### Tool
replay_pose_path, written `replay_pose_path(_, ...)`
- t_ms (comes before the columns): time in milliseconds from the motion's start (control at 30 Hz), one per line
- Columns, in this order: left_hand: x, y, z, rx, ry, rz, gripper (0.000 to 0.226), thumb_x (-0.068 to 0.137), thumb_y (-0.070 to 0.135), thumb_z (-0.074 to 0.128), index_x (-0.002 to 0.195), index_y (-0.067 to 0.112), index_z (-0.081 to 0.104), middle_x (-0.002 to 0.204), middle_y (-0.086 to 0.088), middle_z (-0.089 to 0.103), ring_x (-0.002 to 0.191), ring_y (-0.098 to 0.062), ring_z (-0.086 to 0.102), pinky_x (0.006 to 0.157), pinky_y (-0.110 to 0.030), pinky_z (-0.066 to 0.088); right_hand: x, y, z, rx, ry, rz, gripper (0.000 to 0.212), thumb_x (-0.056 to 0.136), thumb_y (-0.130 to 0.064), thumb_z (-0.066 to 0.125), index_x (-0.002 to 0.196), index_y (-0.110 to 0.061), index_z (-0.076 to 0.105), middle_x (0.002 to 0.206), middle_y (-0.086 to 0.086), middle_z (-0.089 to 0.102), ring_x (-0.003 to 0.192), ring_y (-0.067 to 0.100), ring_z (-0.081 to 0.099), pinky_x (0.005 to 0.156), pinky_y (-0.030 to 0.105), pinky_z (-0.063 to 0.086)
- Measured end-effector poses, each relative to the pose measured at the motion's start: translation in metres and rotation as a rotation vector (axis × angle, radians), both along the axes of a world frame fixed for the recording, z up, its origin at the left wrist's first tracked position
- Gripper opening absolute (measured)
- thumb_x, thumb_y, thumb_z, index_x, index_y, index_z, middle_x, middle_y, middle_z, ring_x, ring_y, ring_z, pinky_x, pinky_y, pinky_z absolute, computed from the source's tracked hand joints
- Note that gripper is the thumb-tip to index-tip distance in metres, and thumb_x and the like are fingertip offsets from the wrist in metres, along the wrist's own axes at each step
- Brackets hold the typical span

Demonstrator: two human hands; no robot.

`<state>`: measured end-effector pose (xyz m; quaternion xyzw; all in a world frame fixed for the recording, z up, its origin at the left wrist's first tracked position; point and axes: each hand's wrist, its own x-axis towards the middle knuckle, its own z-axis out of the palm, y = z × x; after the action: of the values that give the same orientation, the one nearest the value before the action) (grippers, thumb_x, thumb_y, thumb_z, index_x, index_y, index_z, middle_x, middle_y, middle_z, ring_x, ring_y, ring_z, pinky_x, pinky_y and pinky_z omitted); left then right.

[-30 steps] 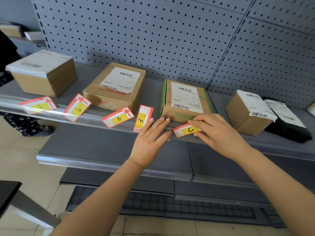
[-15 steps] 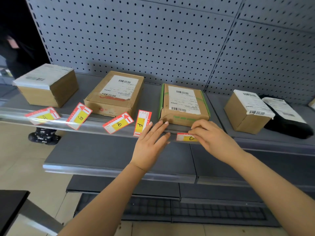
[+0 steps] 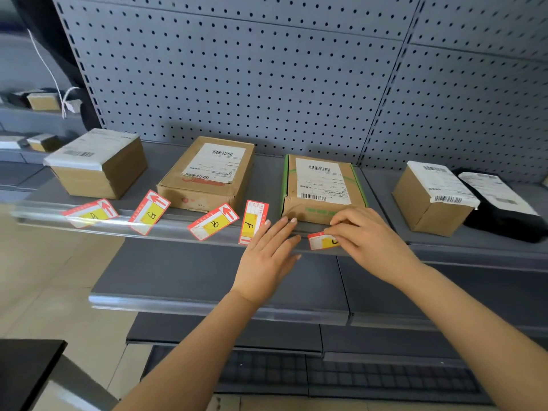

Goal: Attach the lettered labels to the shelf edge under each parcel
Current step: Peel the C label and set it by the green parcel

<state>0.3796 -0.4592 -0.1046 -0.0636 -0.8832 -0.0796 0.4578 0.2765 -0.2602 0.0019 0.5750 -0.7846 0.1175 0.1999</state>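
Label going onto the shelf edge under the green-taped parcel

The label [image 3: 321, 240] sits at the shelf edge [image 3: 178, 229], just below the green-taped parcel [image 3: 321, 188], pinched in the right hand [image 3: 364, 238]; the left hand [image 3: 268, 256], flat and holding nothing, rests beside. Best pressed level and square.

Two bare forearms entering from the near edge, with no sleeve, glove, watch, bracelet or ring visible, ending in the left hand [image 3: 268, 256] and the right hand [image 3: 366, 243], each with short, pale, unpainted fingernails where these show.
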Motion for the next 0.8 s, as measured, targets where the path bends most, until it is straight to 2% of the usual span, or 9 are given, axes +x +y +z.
replay_pose_path(133, 0.013, -0.003, 0.010, 0.044, 0.021, -0.024, 0.032, 0.091, 0.026, 0.067, 0.118, 0.009, 0.067, 0.135, -0.006, 0.060, 0.129, -0.021, 0.052, 0.112, -0.040, 0.036, 0.010, -0.006, 0.002, -0.044, 0.005, 0.036, 0.010, 0.083, -0.011, 0.070, 0.092, -0.013, 0.072, 0.096, 0.001, 0.061, 0.092, 0.024, 0.056, 0.083, 0.039, 0.045)
replay_pose_path(267, 0.032, -0.011, 0.019, 0.092, 0.052, 0.008, 0.034, 0.090, 0.025, 0.069, 0.121, 0.010, 0.067, 0.131, -0.003, 0.062, 0.127, -0.020, 0.053, 0.112, -0.038, 0.037, 0.024, -0.019, 0.003, -0.062, -0.020, 0.051, 0.017, 0.089, -0.023, 0.057, 0.094, -0.016, 0.072, 0.097, -0.003, 0.060, 0.092, 0.019, 0.054, 0.085, 0.032, 0.041)
replay_pose_path(367, 0.050, -0.020, 0.022, 0.125, 0.046, 0.044, 0.036, 0.089, 0.025, 0.071, 0.122, 0.011, 0.066, 0.130, -0.003, 0.063, 0.123, -0.020, 0.055, 0.107, -0.039, 0.041, 0.037, -0.032, 0.001, -0.065, -0.041, 0.037, 0.016, 0.084, -0.016, 0.069, 0.099, -0.016, 0.072, 0.097, -0.004, 0.061, 0.093, 0.015, 0.052, 0.087, 0.026, 0.034)
replay_pose_path(500, 0.070, -0.027, 0.028, 0.171, -0.003, 0.031, 0.034, 0.089, 0.026, 0.069, 0.120, 0.012, 0.066, 0.124, -0.002, 0.065, 0.117, -0.019, 0.059, 0.103, -0.038, 0.044, 0.053, -0.045, -0.001, -0.076, -0.071, -0.017, 0.027, 0.081, -0.018, 0.073, 0.108, -0.018, 0.068, 0.099, -0.005, 0.062, 0.094, 0.017, 0.053, 0.085, 0.029, 0.036)
replay_pose_path(600, 0.079, -0.026, 0.038, 0.286, -0.082, 0.025, 0.030, 0.089, 0.027, 0.065, 0.116, 0.014, 0.066, 0.119, 0.002, 0.066, 0.113, -0.016, 0.059, 0.096, -0.037, 0.047, 0.064, -0.043, -0.003, -0.112, -0.129, -0.088, 0.031, 0.083, -0.022, 0.071, 0.113, -0.019, 0.066, 0.102, -0.005, 0.061, 0.096, 0.018, 0.053, 0.084, 0.028, 0.033)
replay_pose_path(800, 0.078, 0.015, 0.060, 0.390, -0.148, -0.038, 0.037, 0.083, 0.018, 0.076, 0.119, 0.016, 0.065, 0.114, 0.003, 0.066, 0.107, -0.012, 0.056, 0.093, -0.029, 0.046, 0.079, -0.001, -0.009, -0.171, -0.181, -0.219, 0.031, 0.085, -0.023, 0.068, 0.115, -0.022, 0.063, 0.104, -0.007, 0.059, 0.100, 0.015, 0.051, 0.087, 0.024, 0.029)
